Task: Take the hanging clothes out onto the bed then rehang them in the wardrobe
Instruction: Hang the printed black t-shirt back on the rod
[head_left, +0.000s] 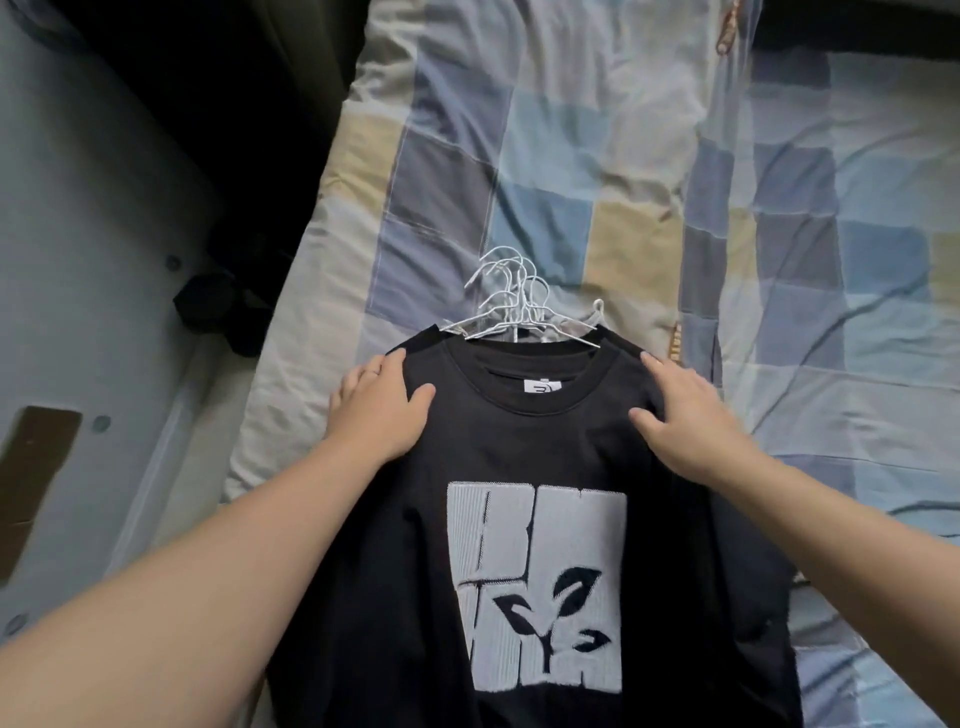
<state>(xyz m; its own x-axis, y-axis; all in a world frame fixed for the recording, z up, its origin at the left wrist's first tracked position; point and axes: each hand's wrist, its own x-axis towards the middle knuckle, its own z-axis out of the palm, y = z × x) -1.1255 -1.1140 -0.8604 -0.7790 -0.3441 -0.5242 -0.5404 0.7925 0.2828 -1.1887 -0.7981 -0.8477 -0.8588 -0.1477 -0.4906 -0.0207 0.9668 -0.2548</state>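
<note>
Bed (571, 156): black shirts (524, 447) on white hangers (511, 306), near edge.
Left hand (379, 410): flat on one shoulder.
Right hand (685, 415): flat on the other.

Black cotton T-shirt (535, 457), white block graphic with leaf sprig: front up, laid flat on blue-and-cream patchwork quilted bed (571, 156). White wire hangers (511, 306), bunched, hooks at collar's 12 o'clock.
</note>
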